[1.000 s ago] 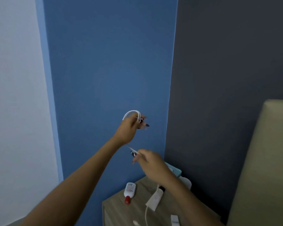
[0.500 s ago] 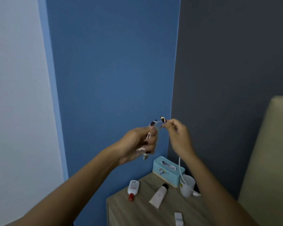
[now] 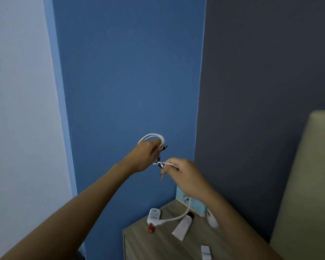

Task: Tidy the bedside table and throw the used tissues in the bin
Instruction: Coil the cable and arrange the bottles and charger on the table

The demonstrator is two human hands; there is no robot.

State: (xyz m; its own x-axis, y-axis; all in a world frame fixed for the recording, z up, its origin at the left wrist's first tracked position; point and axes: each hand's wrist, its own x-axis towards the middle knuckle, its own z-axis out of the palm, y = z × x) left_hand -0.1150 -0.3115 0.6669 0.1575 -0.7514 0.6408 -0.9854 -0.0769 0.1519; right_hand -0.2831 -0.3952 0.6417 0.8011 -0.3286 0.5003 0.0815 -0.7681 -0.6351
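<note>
Both hands, left hand point(image 3: 145, 156) and right hand point(image 3: 184, 173), closed around white cable point(image 3: 152, 136) above blue tissue box point(image 3: 193, 203).

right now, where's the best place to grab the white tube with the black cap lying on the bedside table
Take the white tube across its flat body, near the middle, coming down from above. It lies flat on the bedside table, black cap toward the wall and crimped end toward the camera, so both long sides are open to pinch. The white cable trails right by the cap, so I would probably stay below that end.
</note>
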